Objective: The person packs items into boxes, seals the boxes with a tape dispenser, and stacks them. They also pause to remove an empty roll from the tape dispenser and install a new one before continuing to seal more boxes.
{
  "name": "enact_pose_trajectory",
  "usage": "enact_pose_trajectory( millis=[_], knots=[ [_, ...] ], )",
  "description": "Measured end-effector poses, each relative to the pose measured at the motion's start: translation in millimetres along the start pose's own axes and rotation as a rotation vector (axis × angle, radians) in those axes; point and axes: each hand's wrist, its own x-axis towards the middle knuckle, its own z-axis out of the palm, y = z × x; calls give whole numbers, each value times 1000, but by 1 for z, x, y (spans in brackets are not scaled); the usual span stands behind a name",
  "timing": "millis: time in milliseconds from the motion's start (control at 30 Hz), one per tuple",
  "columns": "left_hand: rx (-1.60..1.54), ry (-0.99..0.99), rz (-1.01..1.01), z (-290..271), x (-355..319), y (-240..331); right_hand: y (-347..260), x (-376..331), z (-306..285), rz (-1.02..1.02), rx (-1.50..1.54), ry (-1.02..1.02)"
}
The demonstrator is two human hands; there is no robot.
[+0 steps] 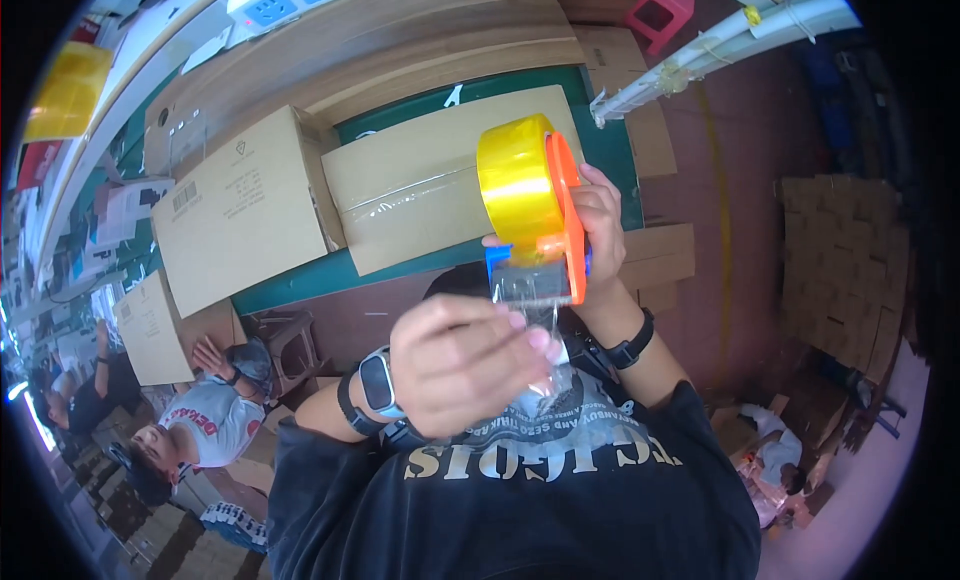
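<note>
A tape dispenser (572, 230) with an orange frame and blue parts carries a large roll of yellow tape (520, 175). My right hand (602, 225) grips it from the right side, its fingers partly hidden behind the frame. In front of my chest, my left hand (465, 365) pinches the loose end of clear tape (550, 355) just below the dispenser's cutting edge. Beyond the dispenser a flat cardboard box (410, 195) lies on the green table, with a strip of clear tape along its middle seam.
A larger printed carton (245, 200) stands left of the flat box. A white power strip (295, 0) runs along the far edge, and a red stool (660, 10) is at far right. At left a person (205, 420) handles another carton (155, 325). Stacked cardboard (840, 270) stands at right.
</note>
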Motion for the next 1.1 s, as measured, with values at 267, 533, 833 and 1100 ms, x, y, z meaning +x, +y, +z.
enact_pose_trajectory(
  millis=[267,533,833,1100],
  knots=[
    [340,100,-207,17,-13,-12,-26,24,0,138,-120,-203],
    [534,268,-240,43,-72,-84,-49,57,36,411,-301,-784],
    [466,298,-143,77,-63,-111,-34,86,22,358,-412,-929],
    [156,607,-250,134,56,-65,89,15,26,43,-554,-917]
  ],
)
